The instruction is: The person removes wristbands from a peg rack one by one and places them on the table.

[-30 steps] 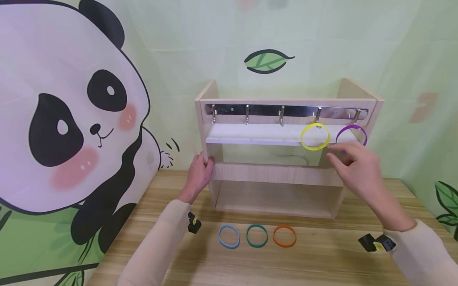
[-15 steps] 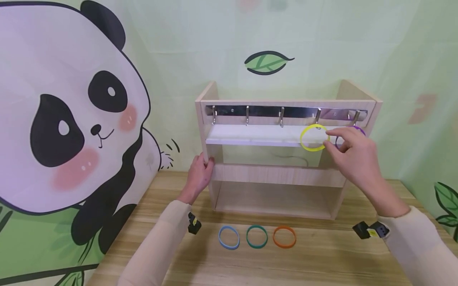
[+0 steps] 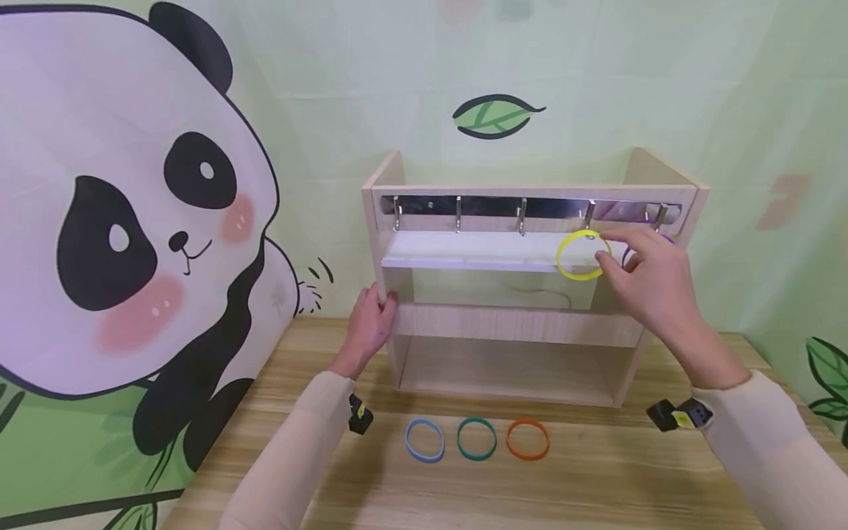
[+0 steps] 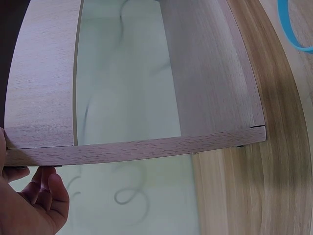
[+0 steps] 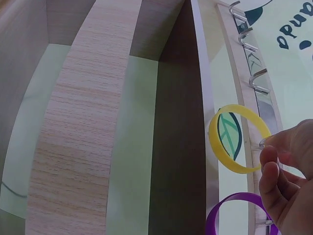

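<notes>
My left hand (image 3: 371,320) grips the left side panel of a small wooden shelf (image 3: 517,324); in the left wrist view its fingers curl at the panel's edge. A yellow silicone wristband (image 3: 583,277) hangs at the fourth hook (image 3: 589,213) from the left. My right hand (image 3: 652,276) pinches the band's right edge between thumb and forefinger. In the right wrist view, those fingertips cover part of the yellow band and the hook end. A purple wristband (image 5: 239,197) hangs at the rightmost hook, mostly hidden behind my right hand in the head view.
On the wooden table (image 3: 464,500) before the shelf lie a blue wristband (image 3: 424,460), a green wristband (image 3: 477,458) and an orange wristband (image 3: 528,458) in a row. Three hooks further left on the metal rail (image 3: 490,205) carry no band. A printed cloth (image 3: 318,147) stands behind.
My right hand has moved left and slightly up from beside the purple wristband, and now pinches the yellow wristband's edge. The left hand keeps its grip on the shelf.
</notes>
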Motion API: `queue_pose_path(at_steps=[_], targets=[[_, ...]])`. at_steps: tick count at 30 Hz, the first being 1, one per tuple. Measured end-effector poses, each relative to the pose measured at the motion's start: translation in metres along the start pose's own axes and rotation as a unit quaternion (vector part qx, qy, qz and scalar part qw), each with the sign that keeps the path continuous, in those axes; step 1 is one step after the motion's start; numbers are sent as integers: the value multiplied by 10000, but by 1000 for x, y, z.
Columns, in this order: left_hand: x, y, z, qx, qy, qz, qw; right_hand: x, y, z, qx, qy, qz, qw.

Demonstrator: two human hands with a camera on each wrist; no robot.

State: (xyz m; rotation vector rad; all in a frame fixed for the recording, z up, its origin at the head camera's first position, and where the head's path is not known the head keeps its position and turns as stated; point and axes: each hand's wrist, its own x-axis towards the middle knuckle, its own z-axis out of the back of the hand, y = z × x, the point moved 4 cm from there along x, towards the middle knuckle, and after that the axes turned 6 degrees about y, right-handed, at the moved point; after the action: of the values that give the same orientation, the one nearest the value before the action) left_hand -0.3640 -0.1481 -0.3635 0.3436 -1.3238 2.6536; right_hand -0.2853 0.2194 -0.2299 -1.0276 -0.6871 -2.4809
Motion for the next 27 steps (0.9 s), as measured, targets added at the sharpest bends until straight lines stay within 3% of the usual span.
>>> queue_pose_path(at_steps=[6, 16, 27], targets=[[0, 2, 0, 10, -20, 26, 10000, 5, 0, -2, -39, 18, -108, 9999], [-1, 3, 0, 19, -48, 81, 10000, 11, -4, -8, 72, 384, -655, 9971], [0, 0, 0, 18, -29, 24, 10000, 11, -3, -6, 160, 154, -643, 9977]])
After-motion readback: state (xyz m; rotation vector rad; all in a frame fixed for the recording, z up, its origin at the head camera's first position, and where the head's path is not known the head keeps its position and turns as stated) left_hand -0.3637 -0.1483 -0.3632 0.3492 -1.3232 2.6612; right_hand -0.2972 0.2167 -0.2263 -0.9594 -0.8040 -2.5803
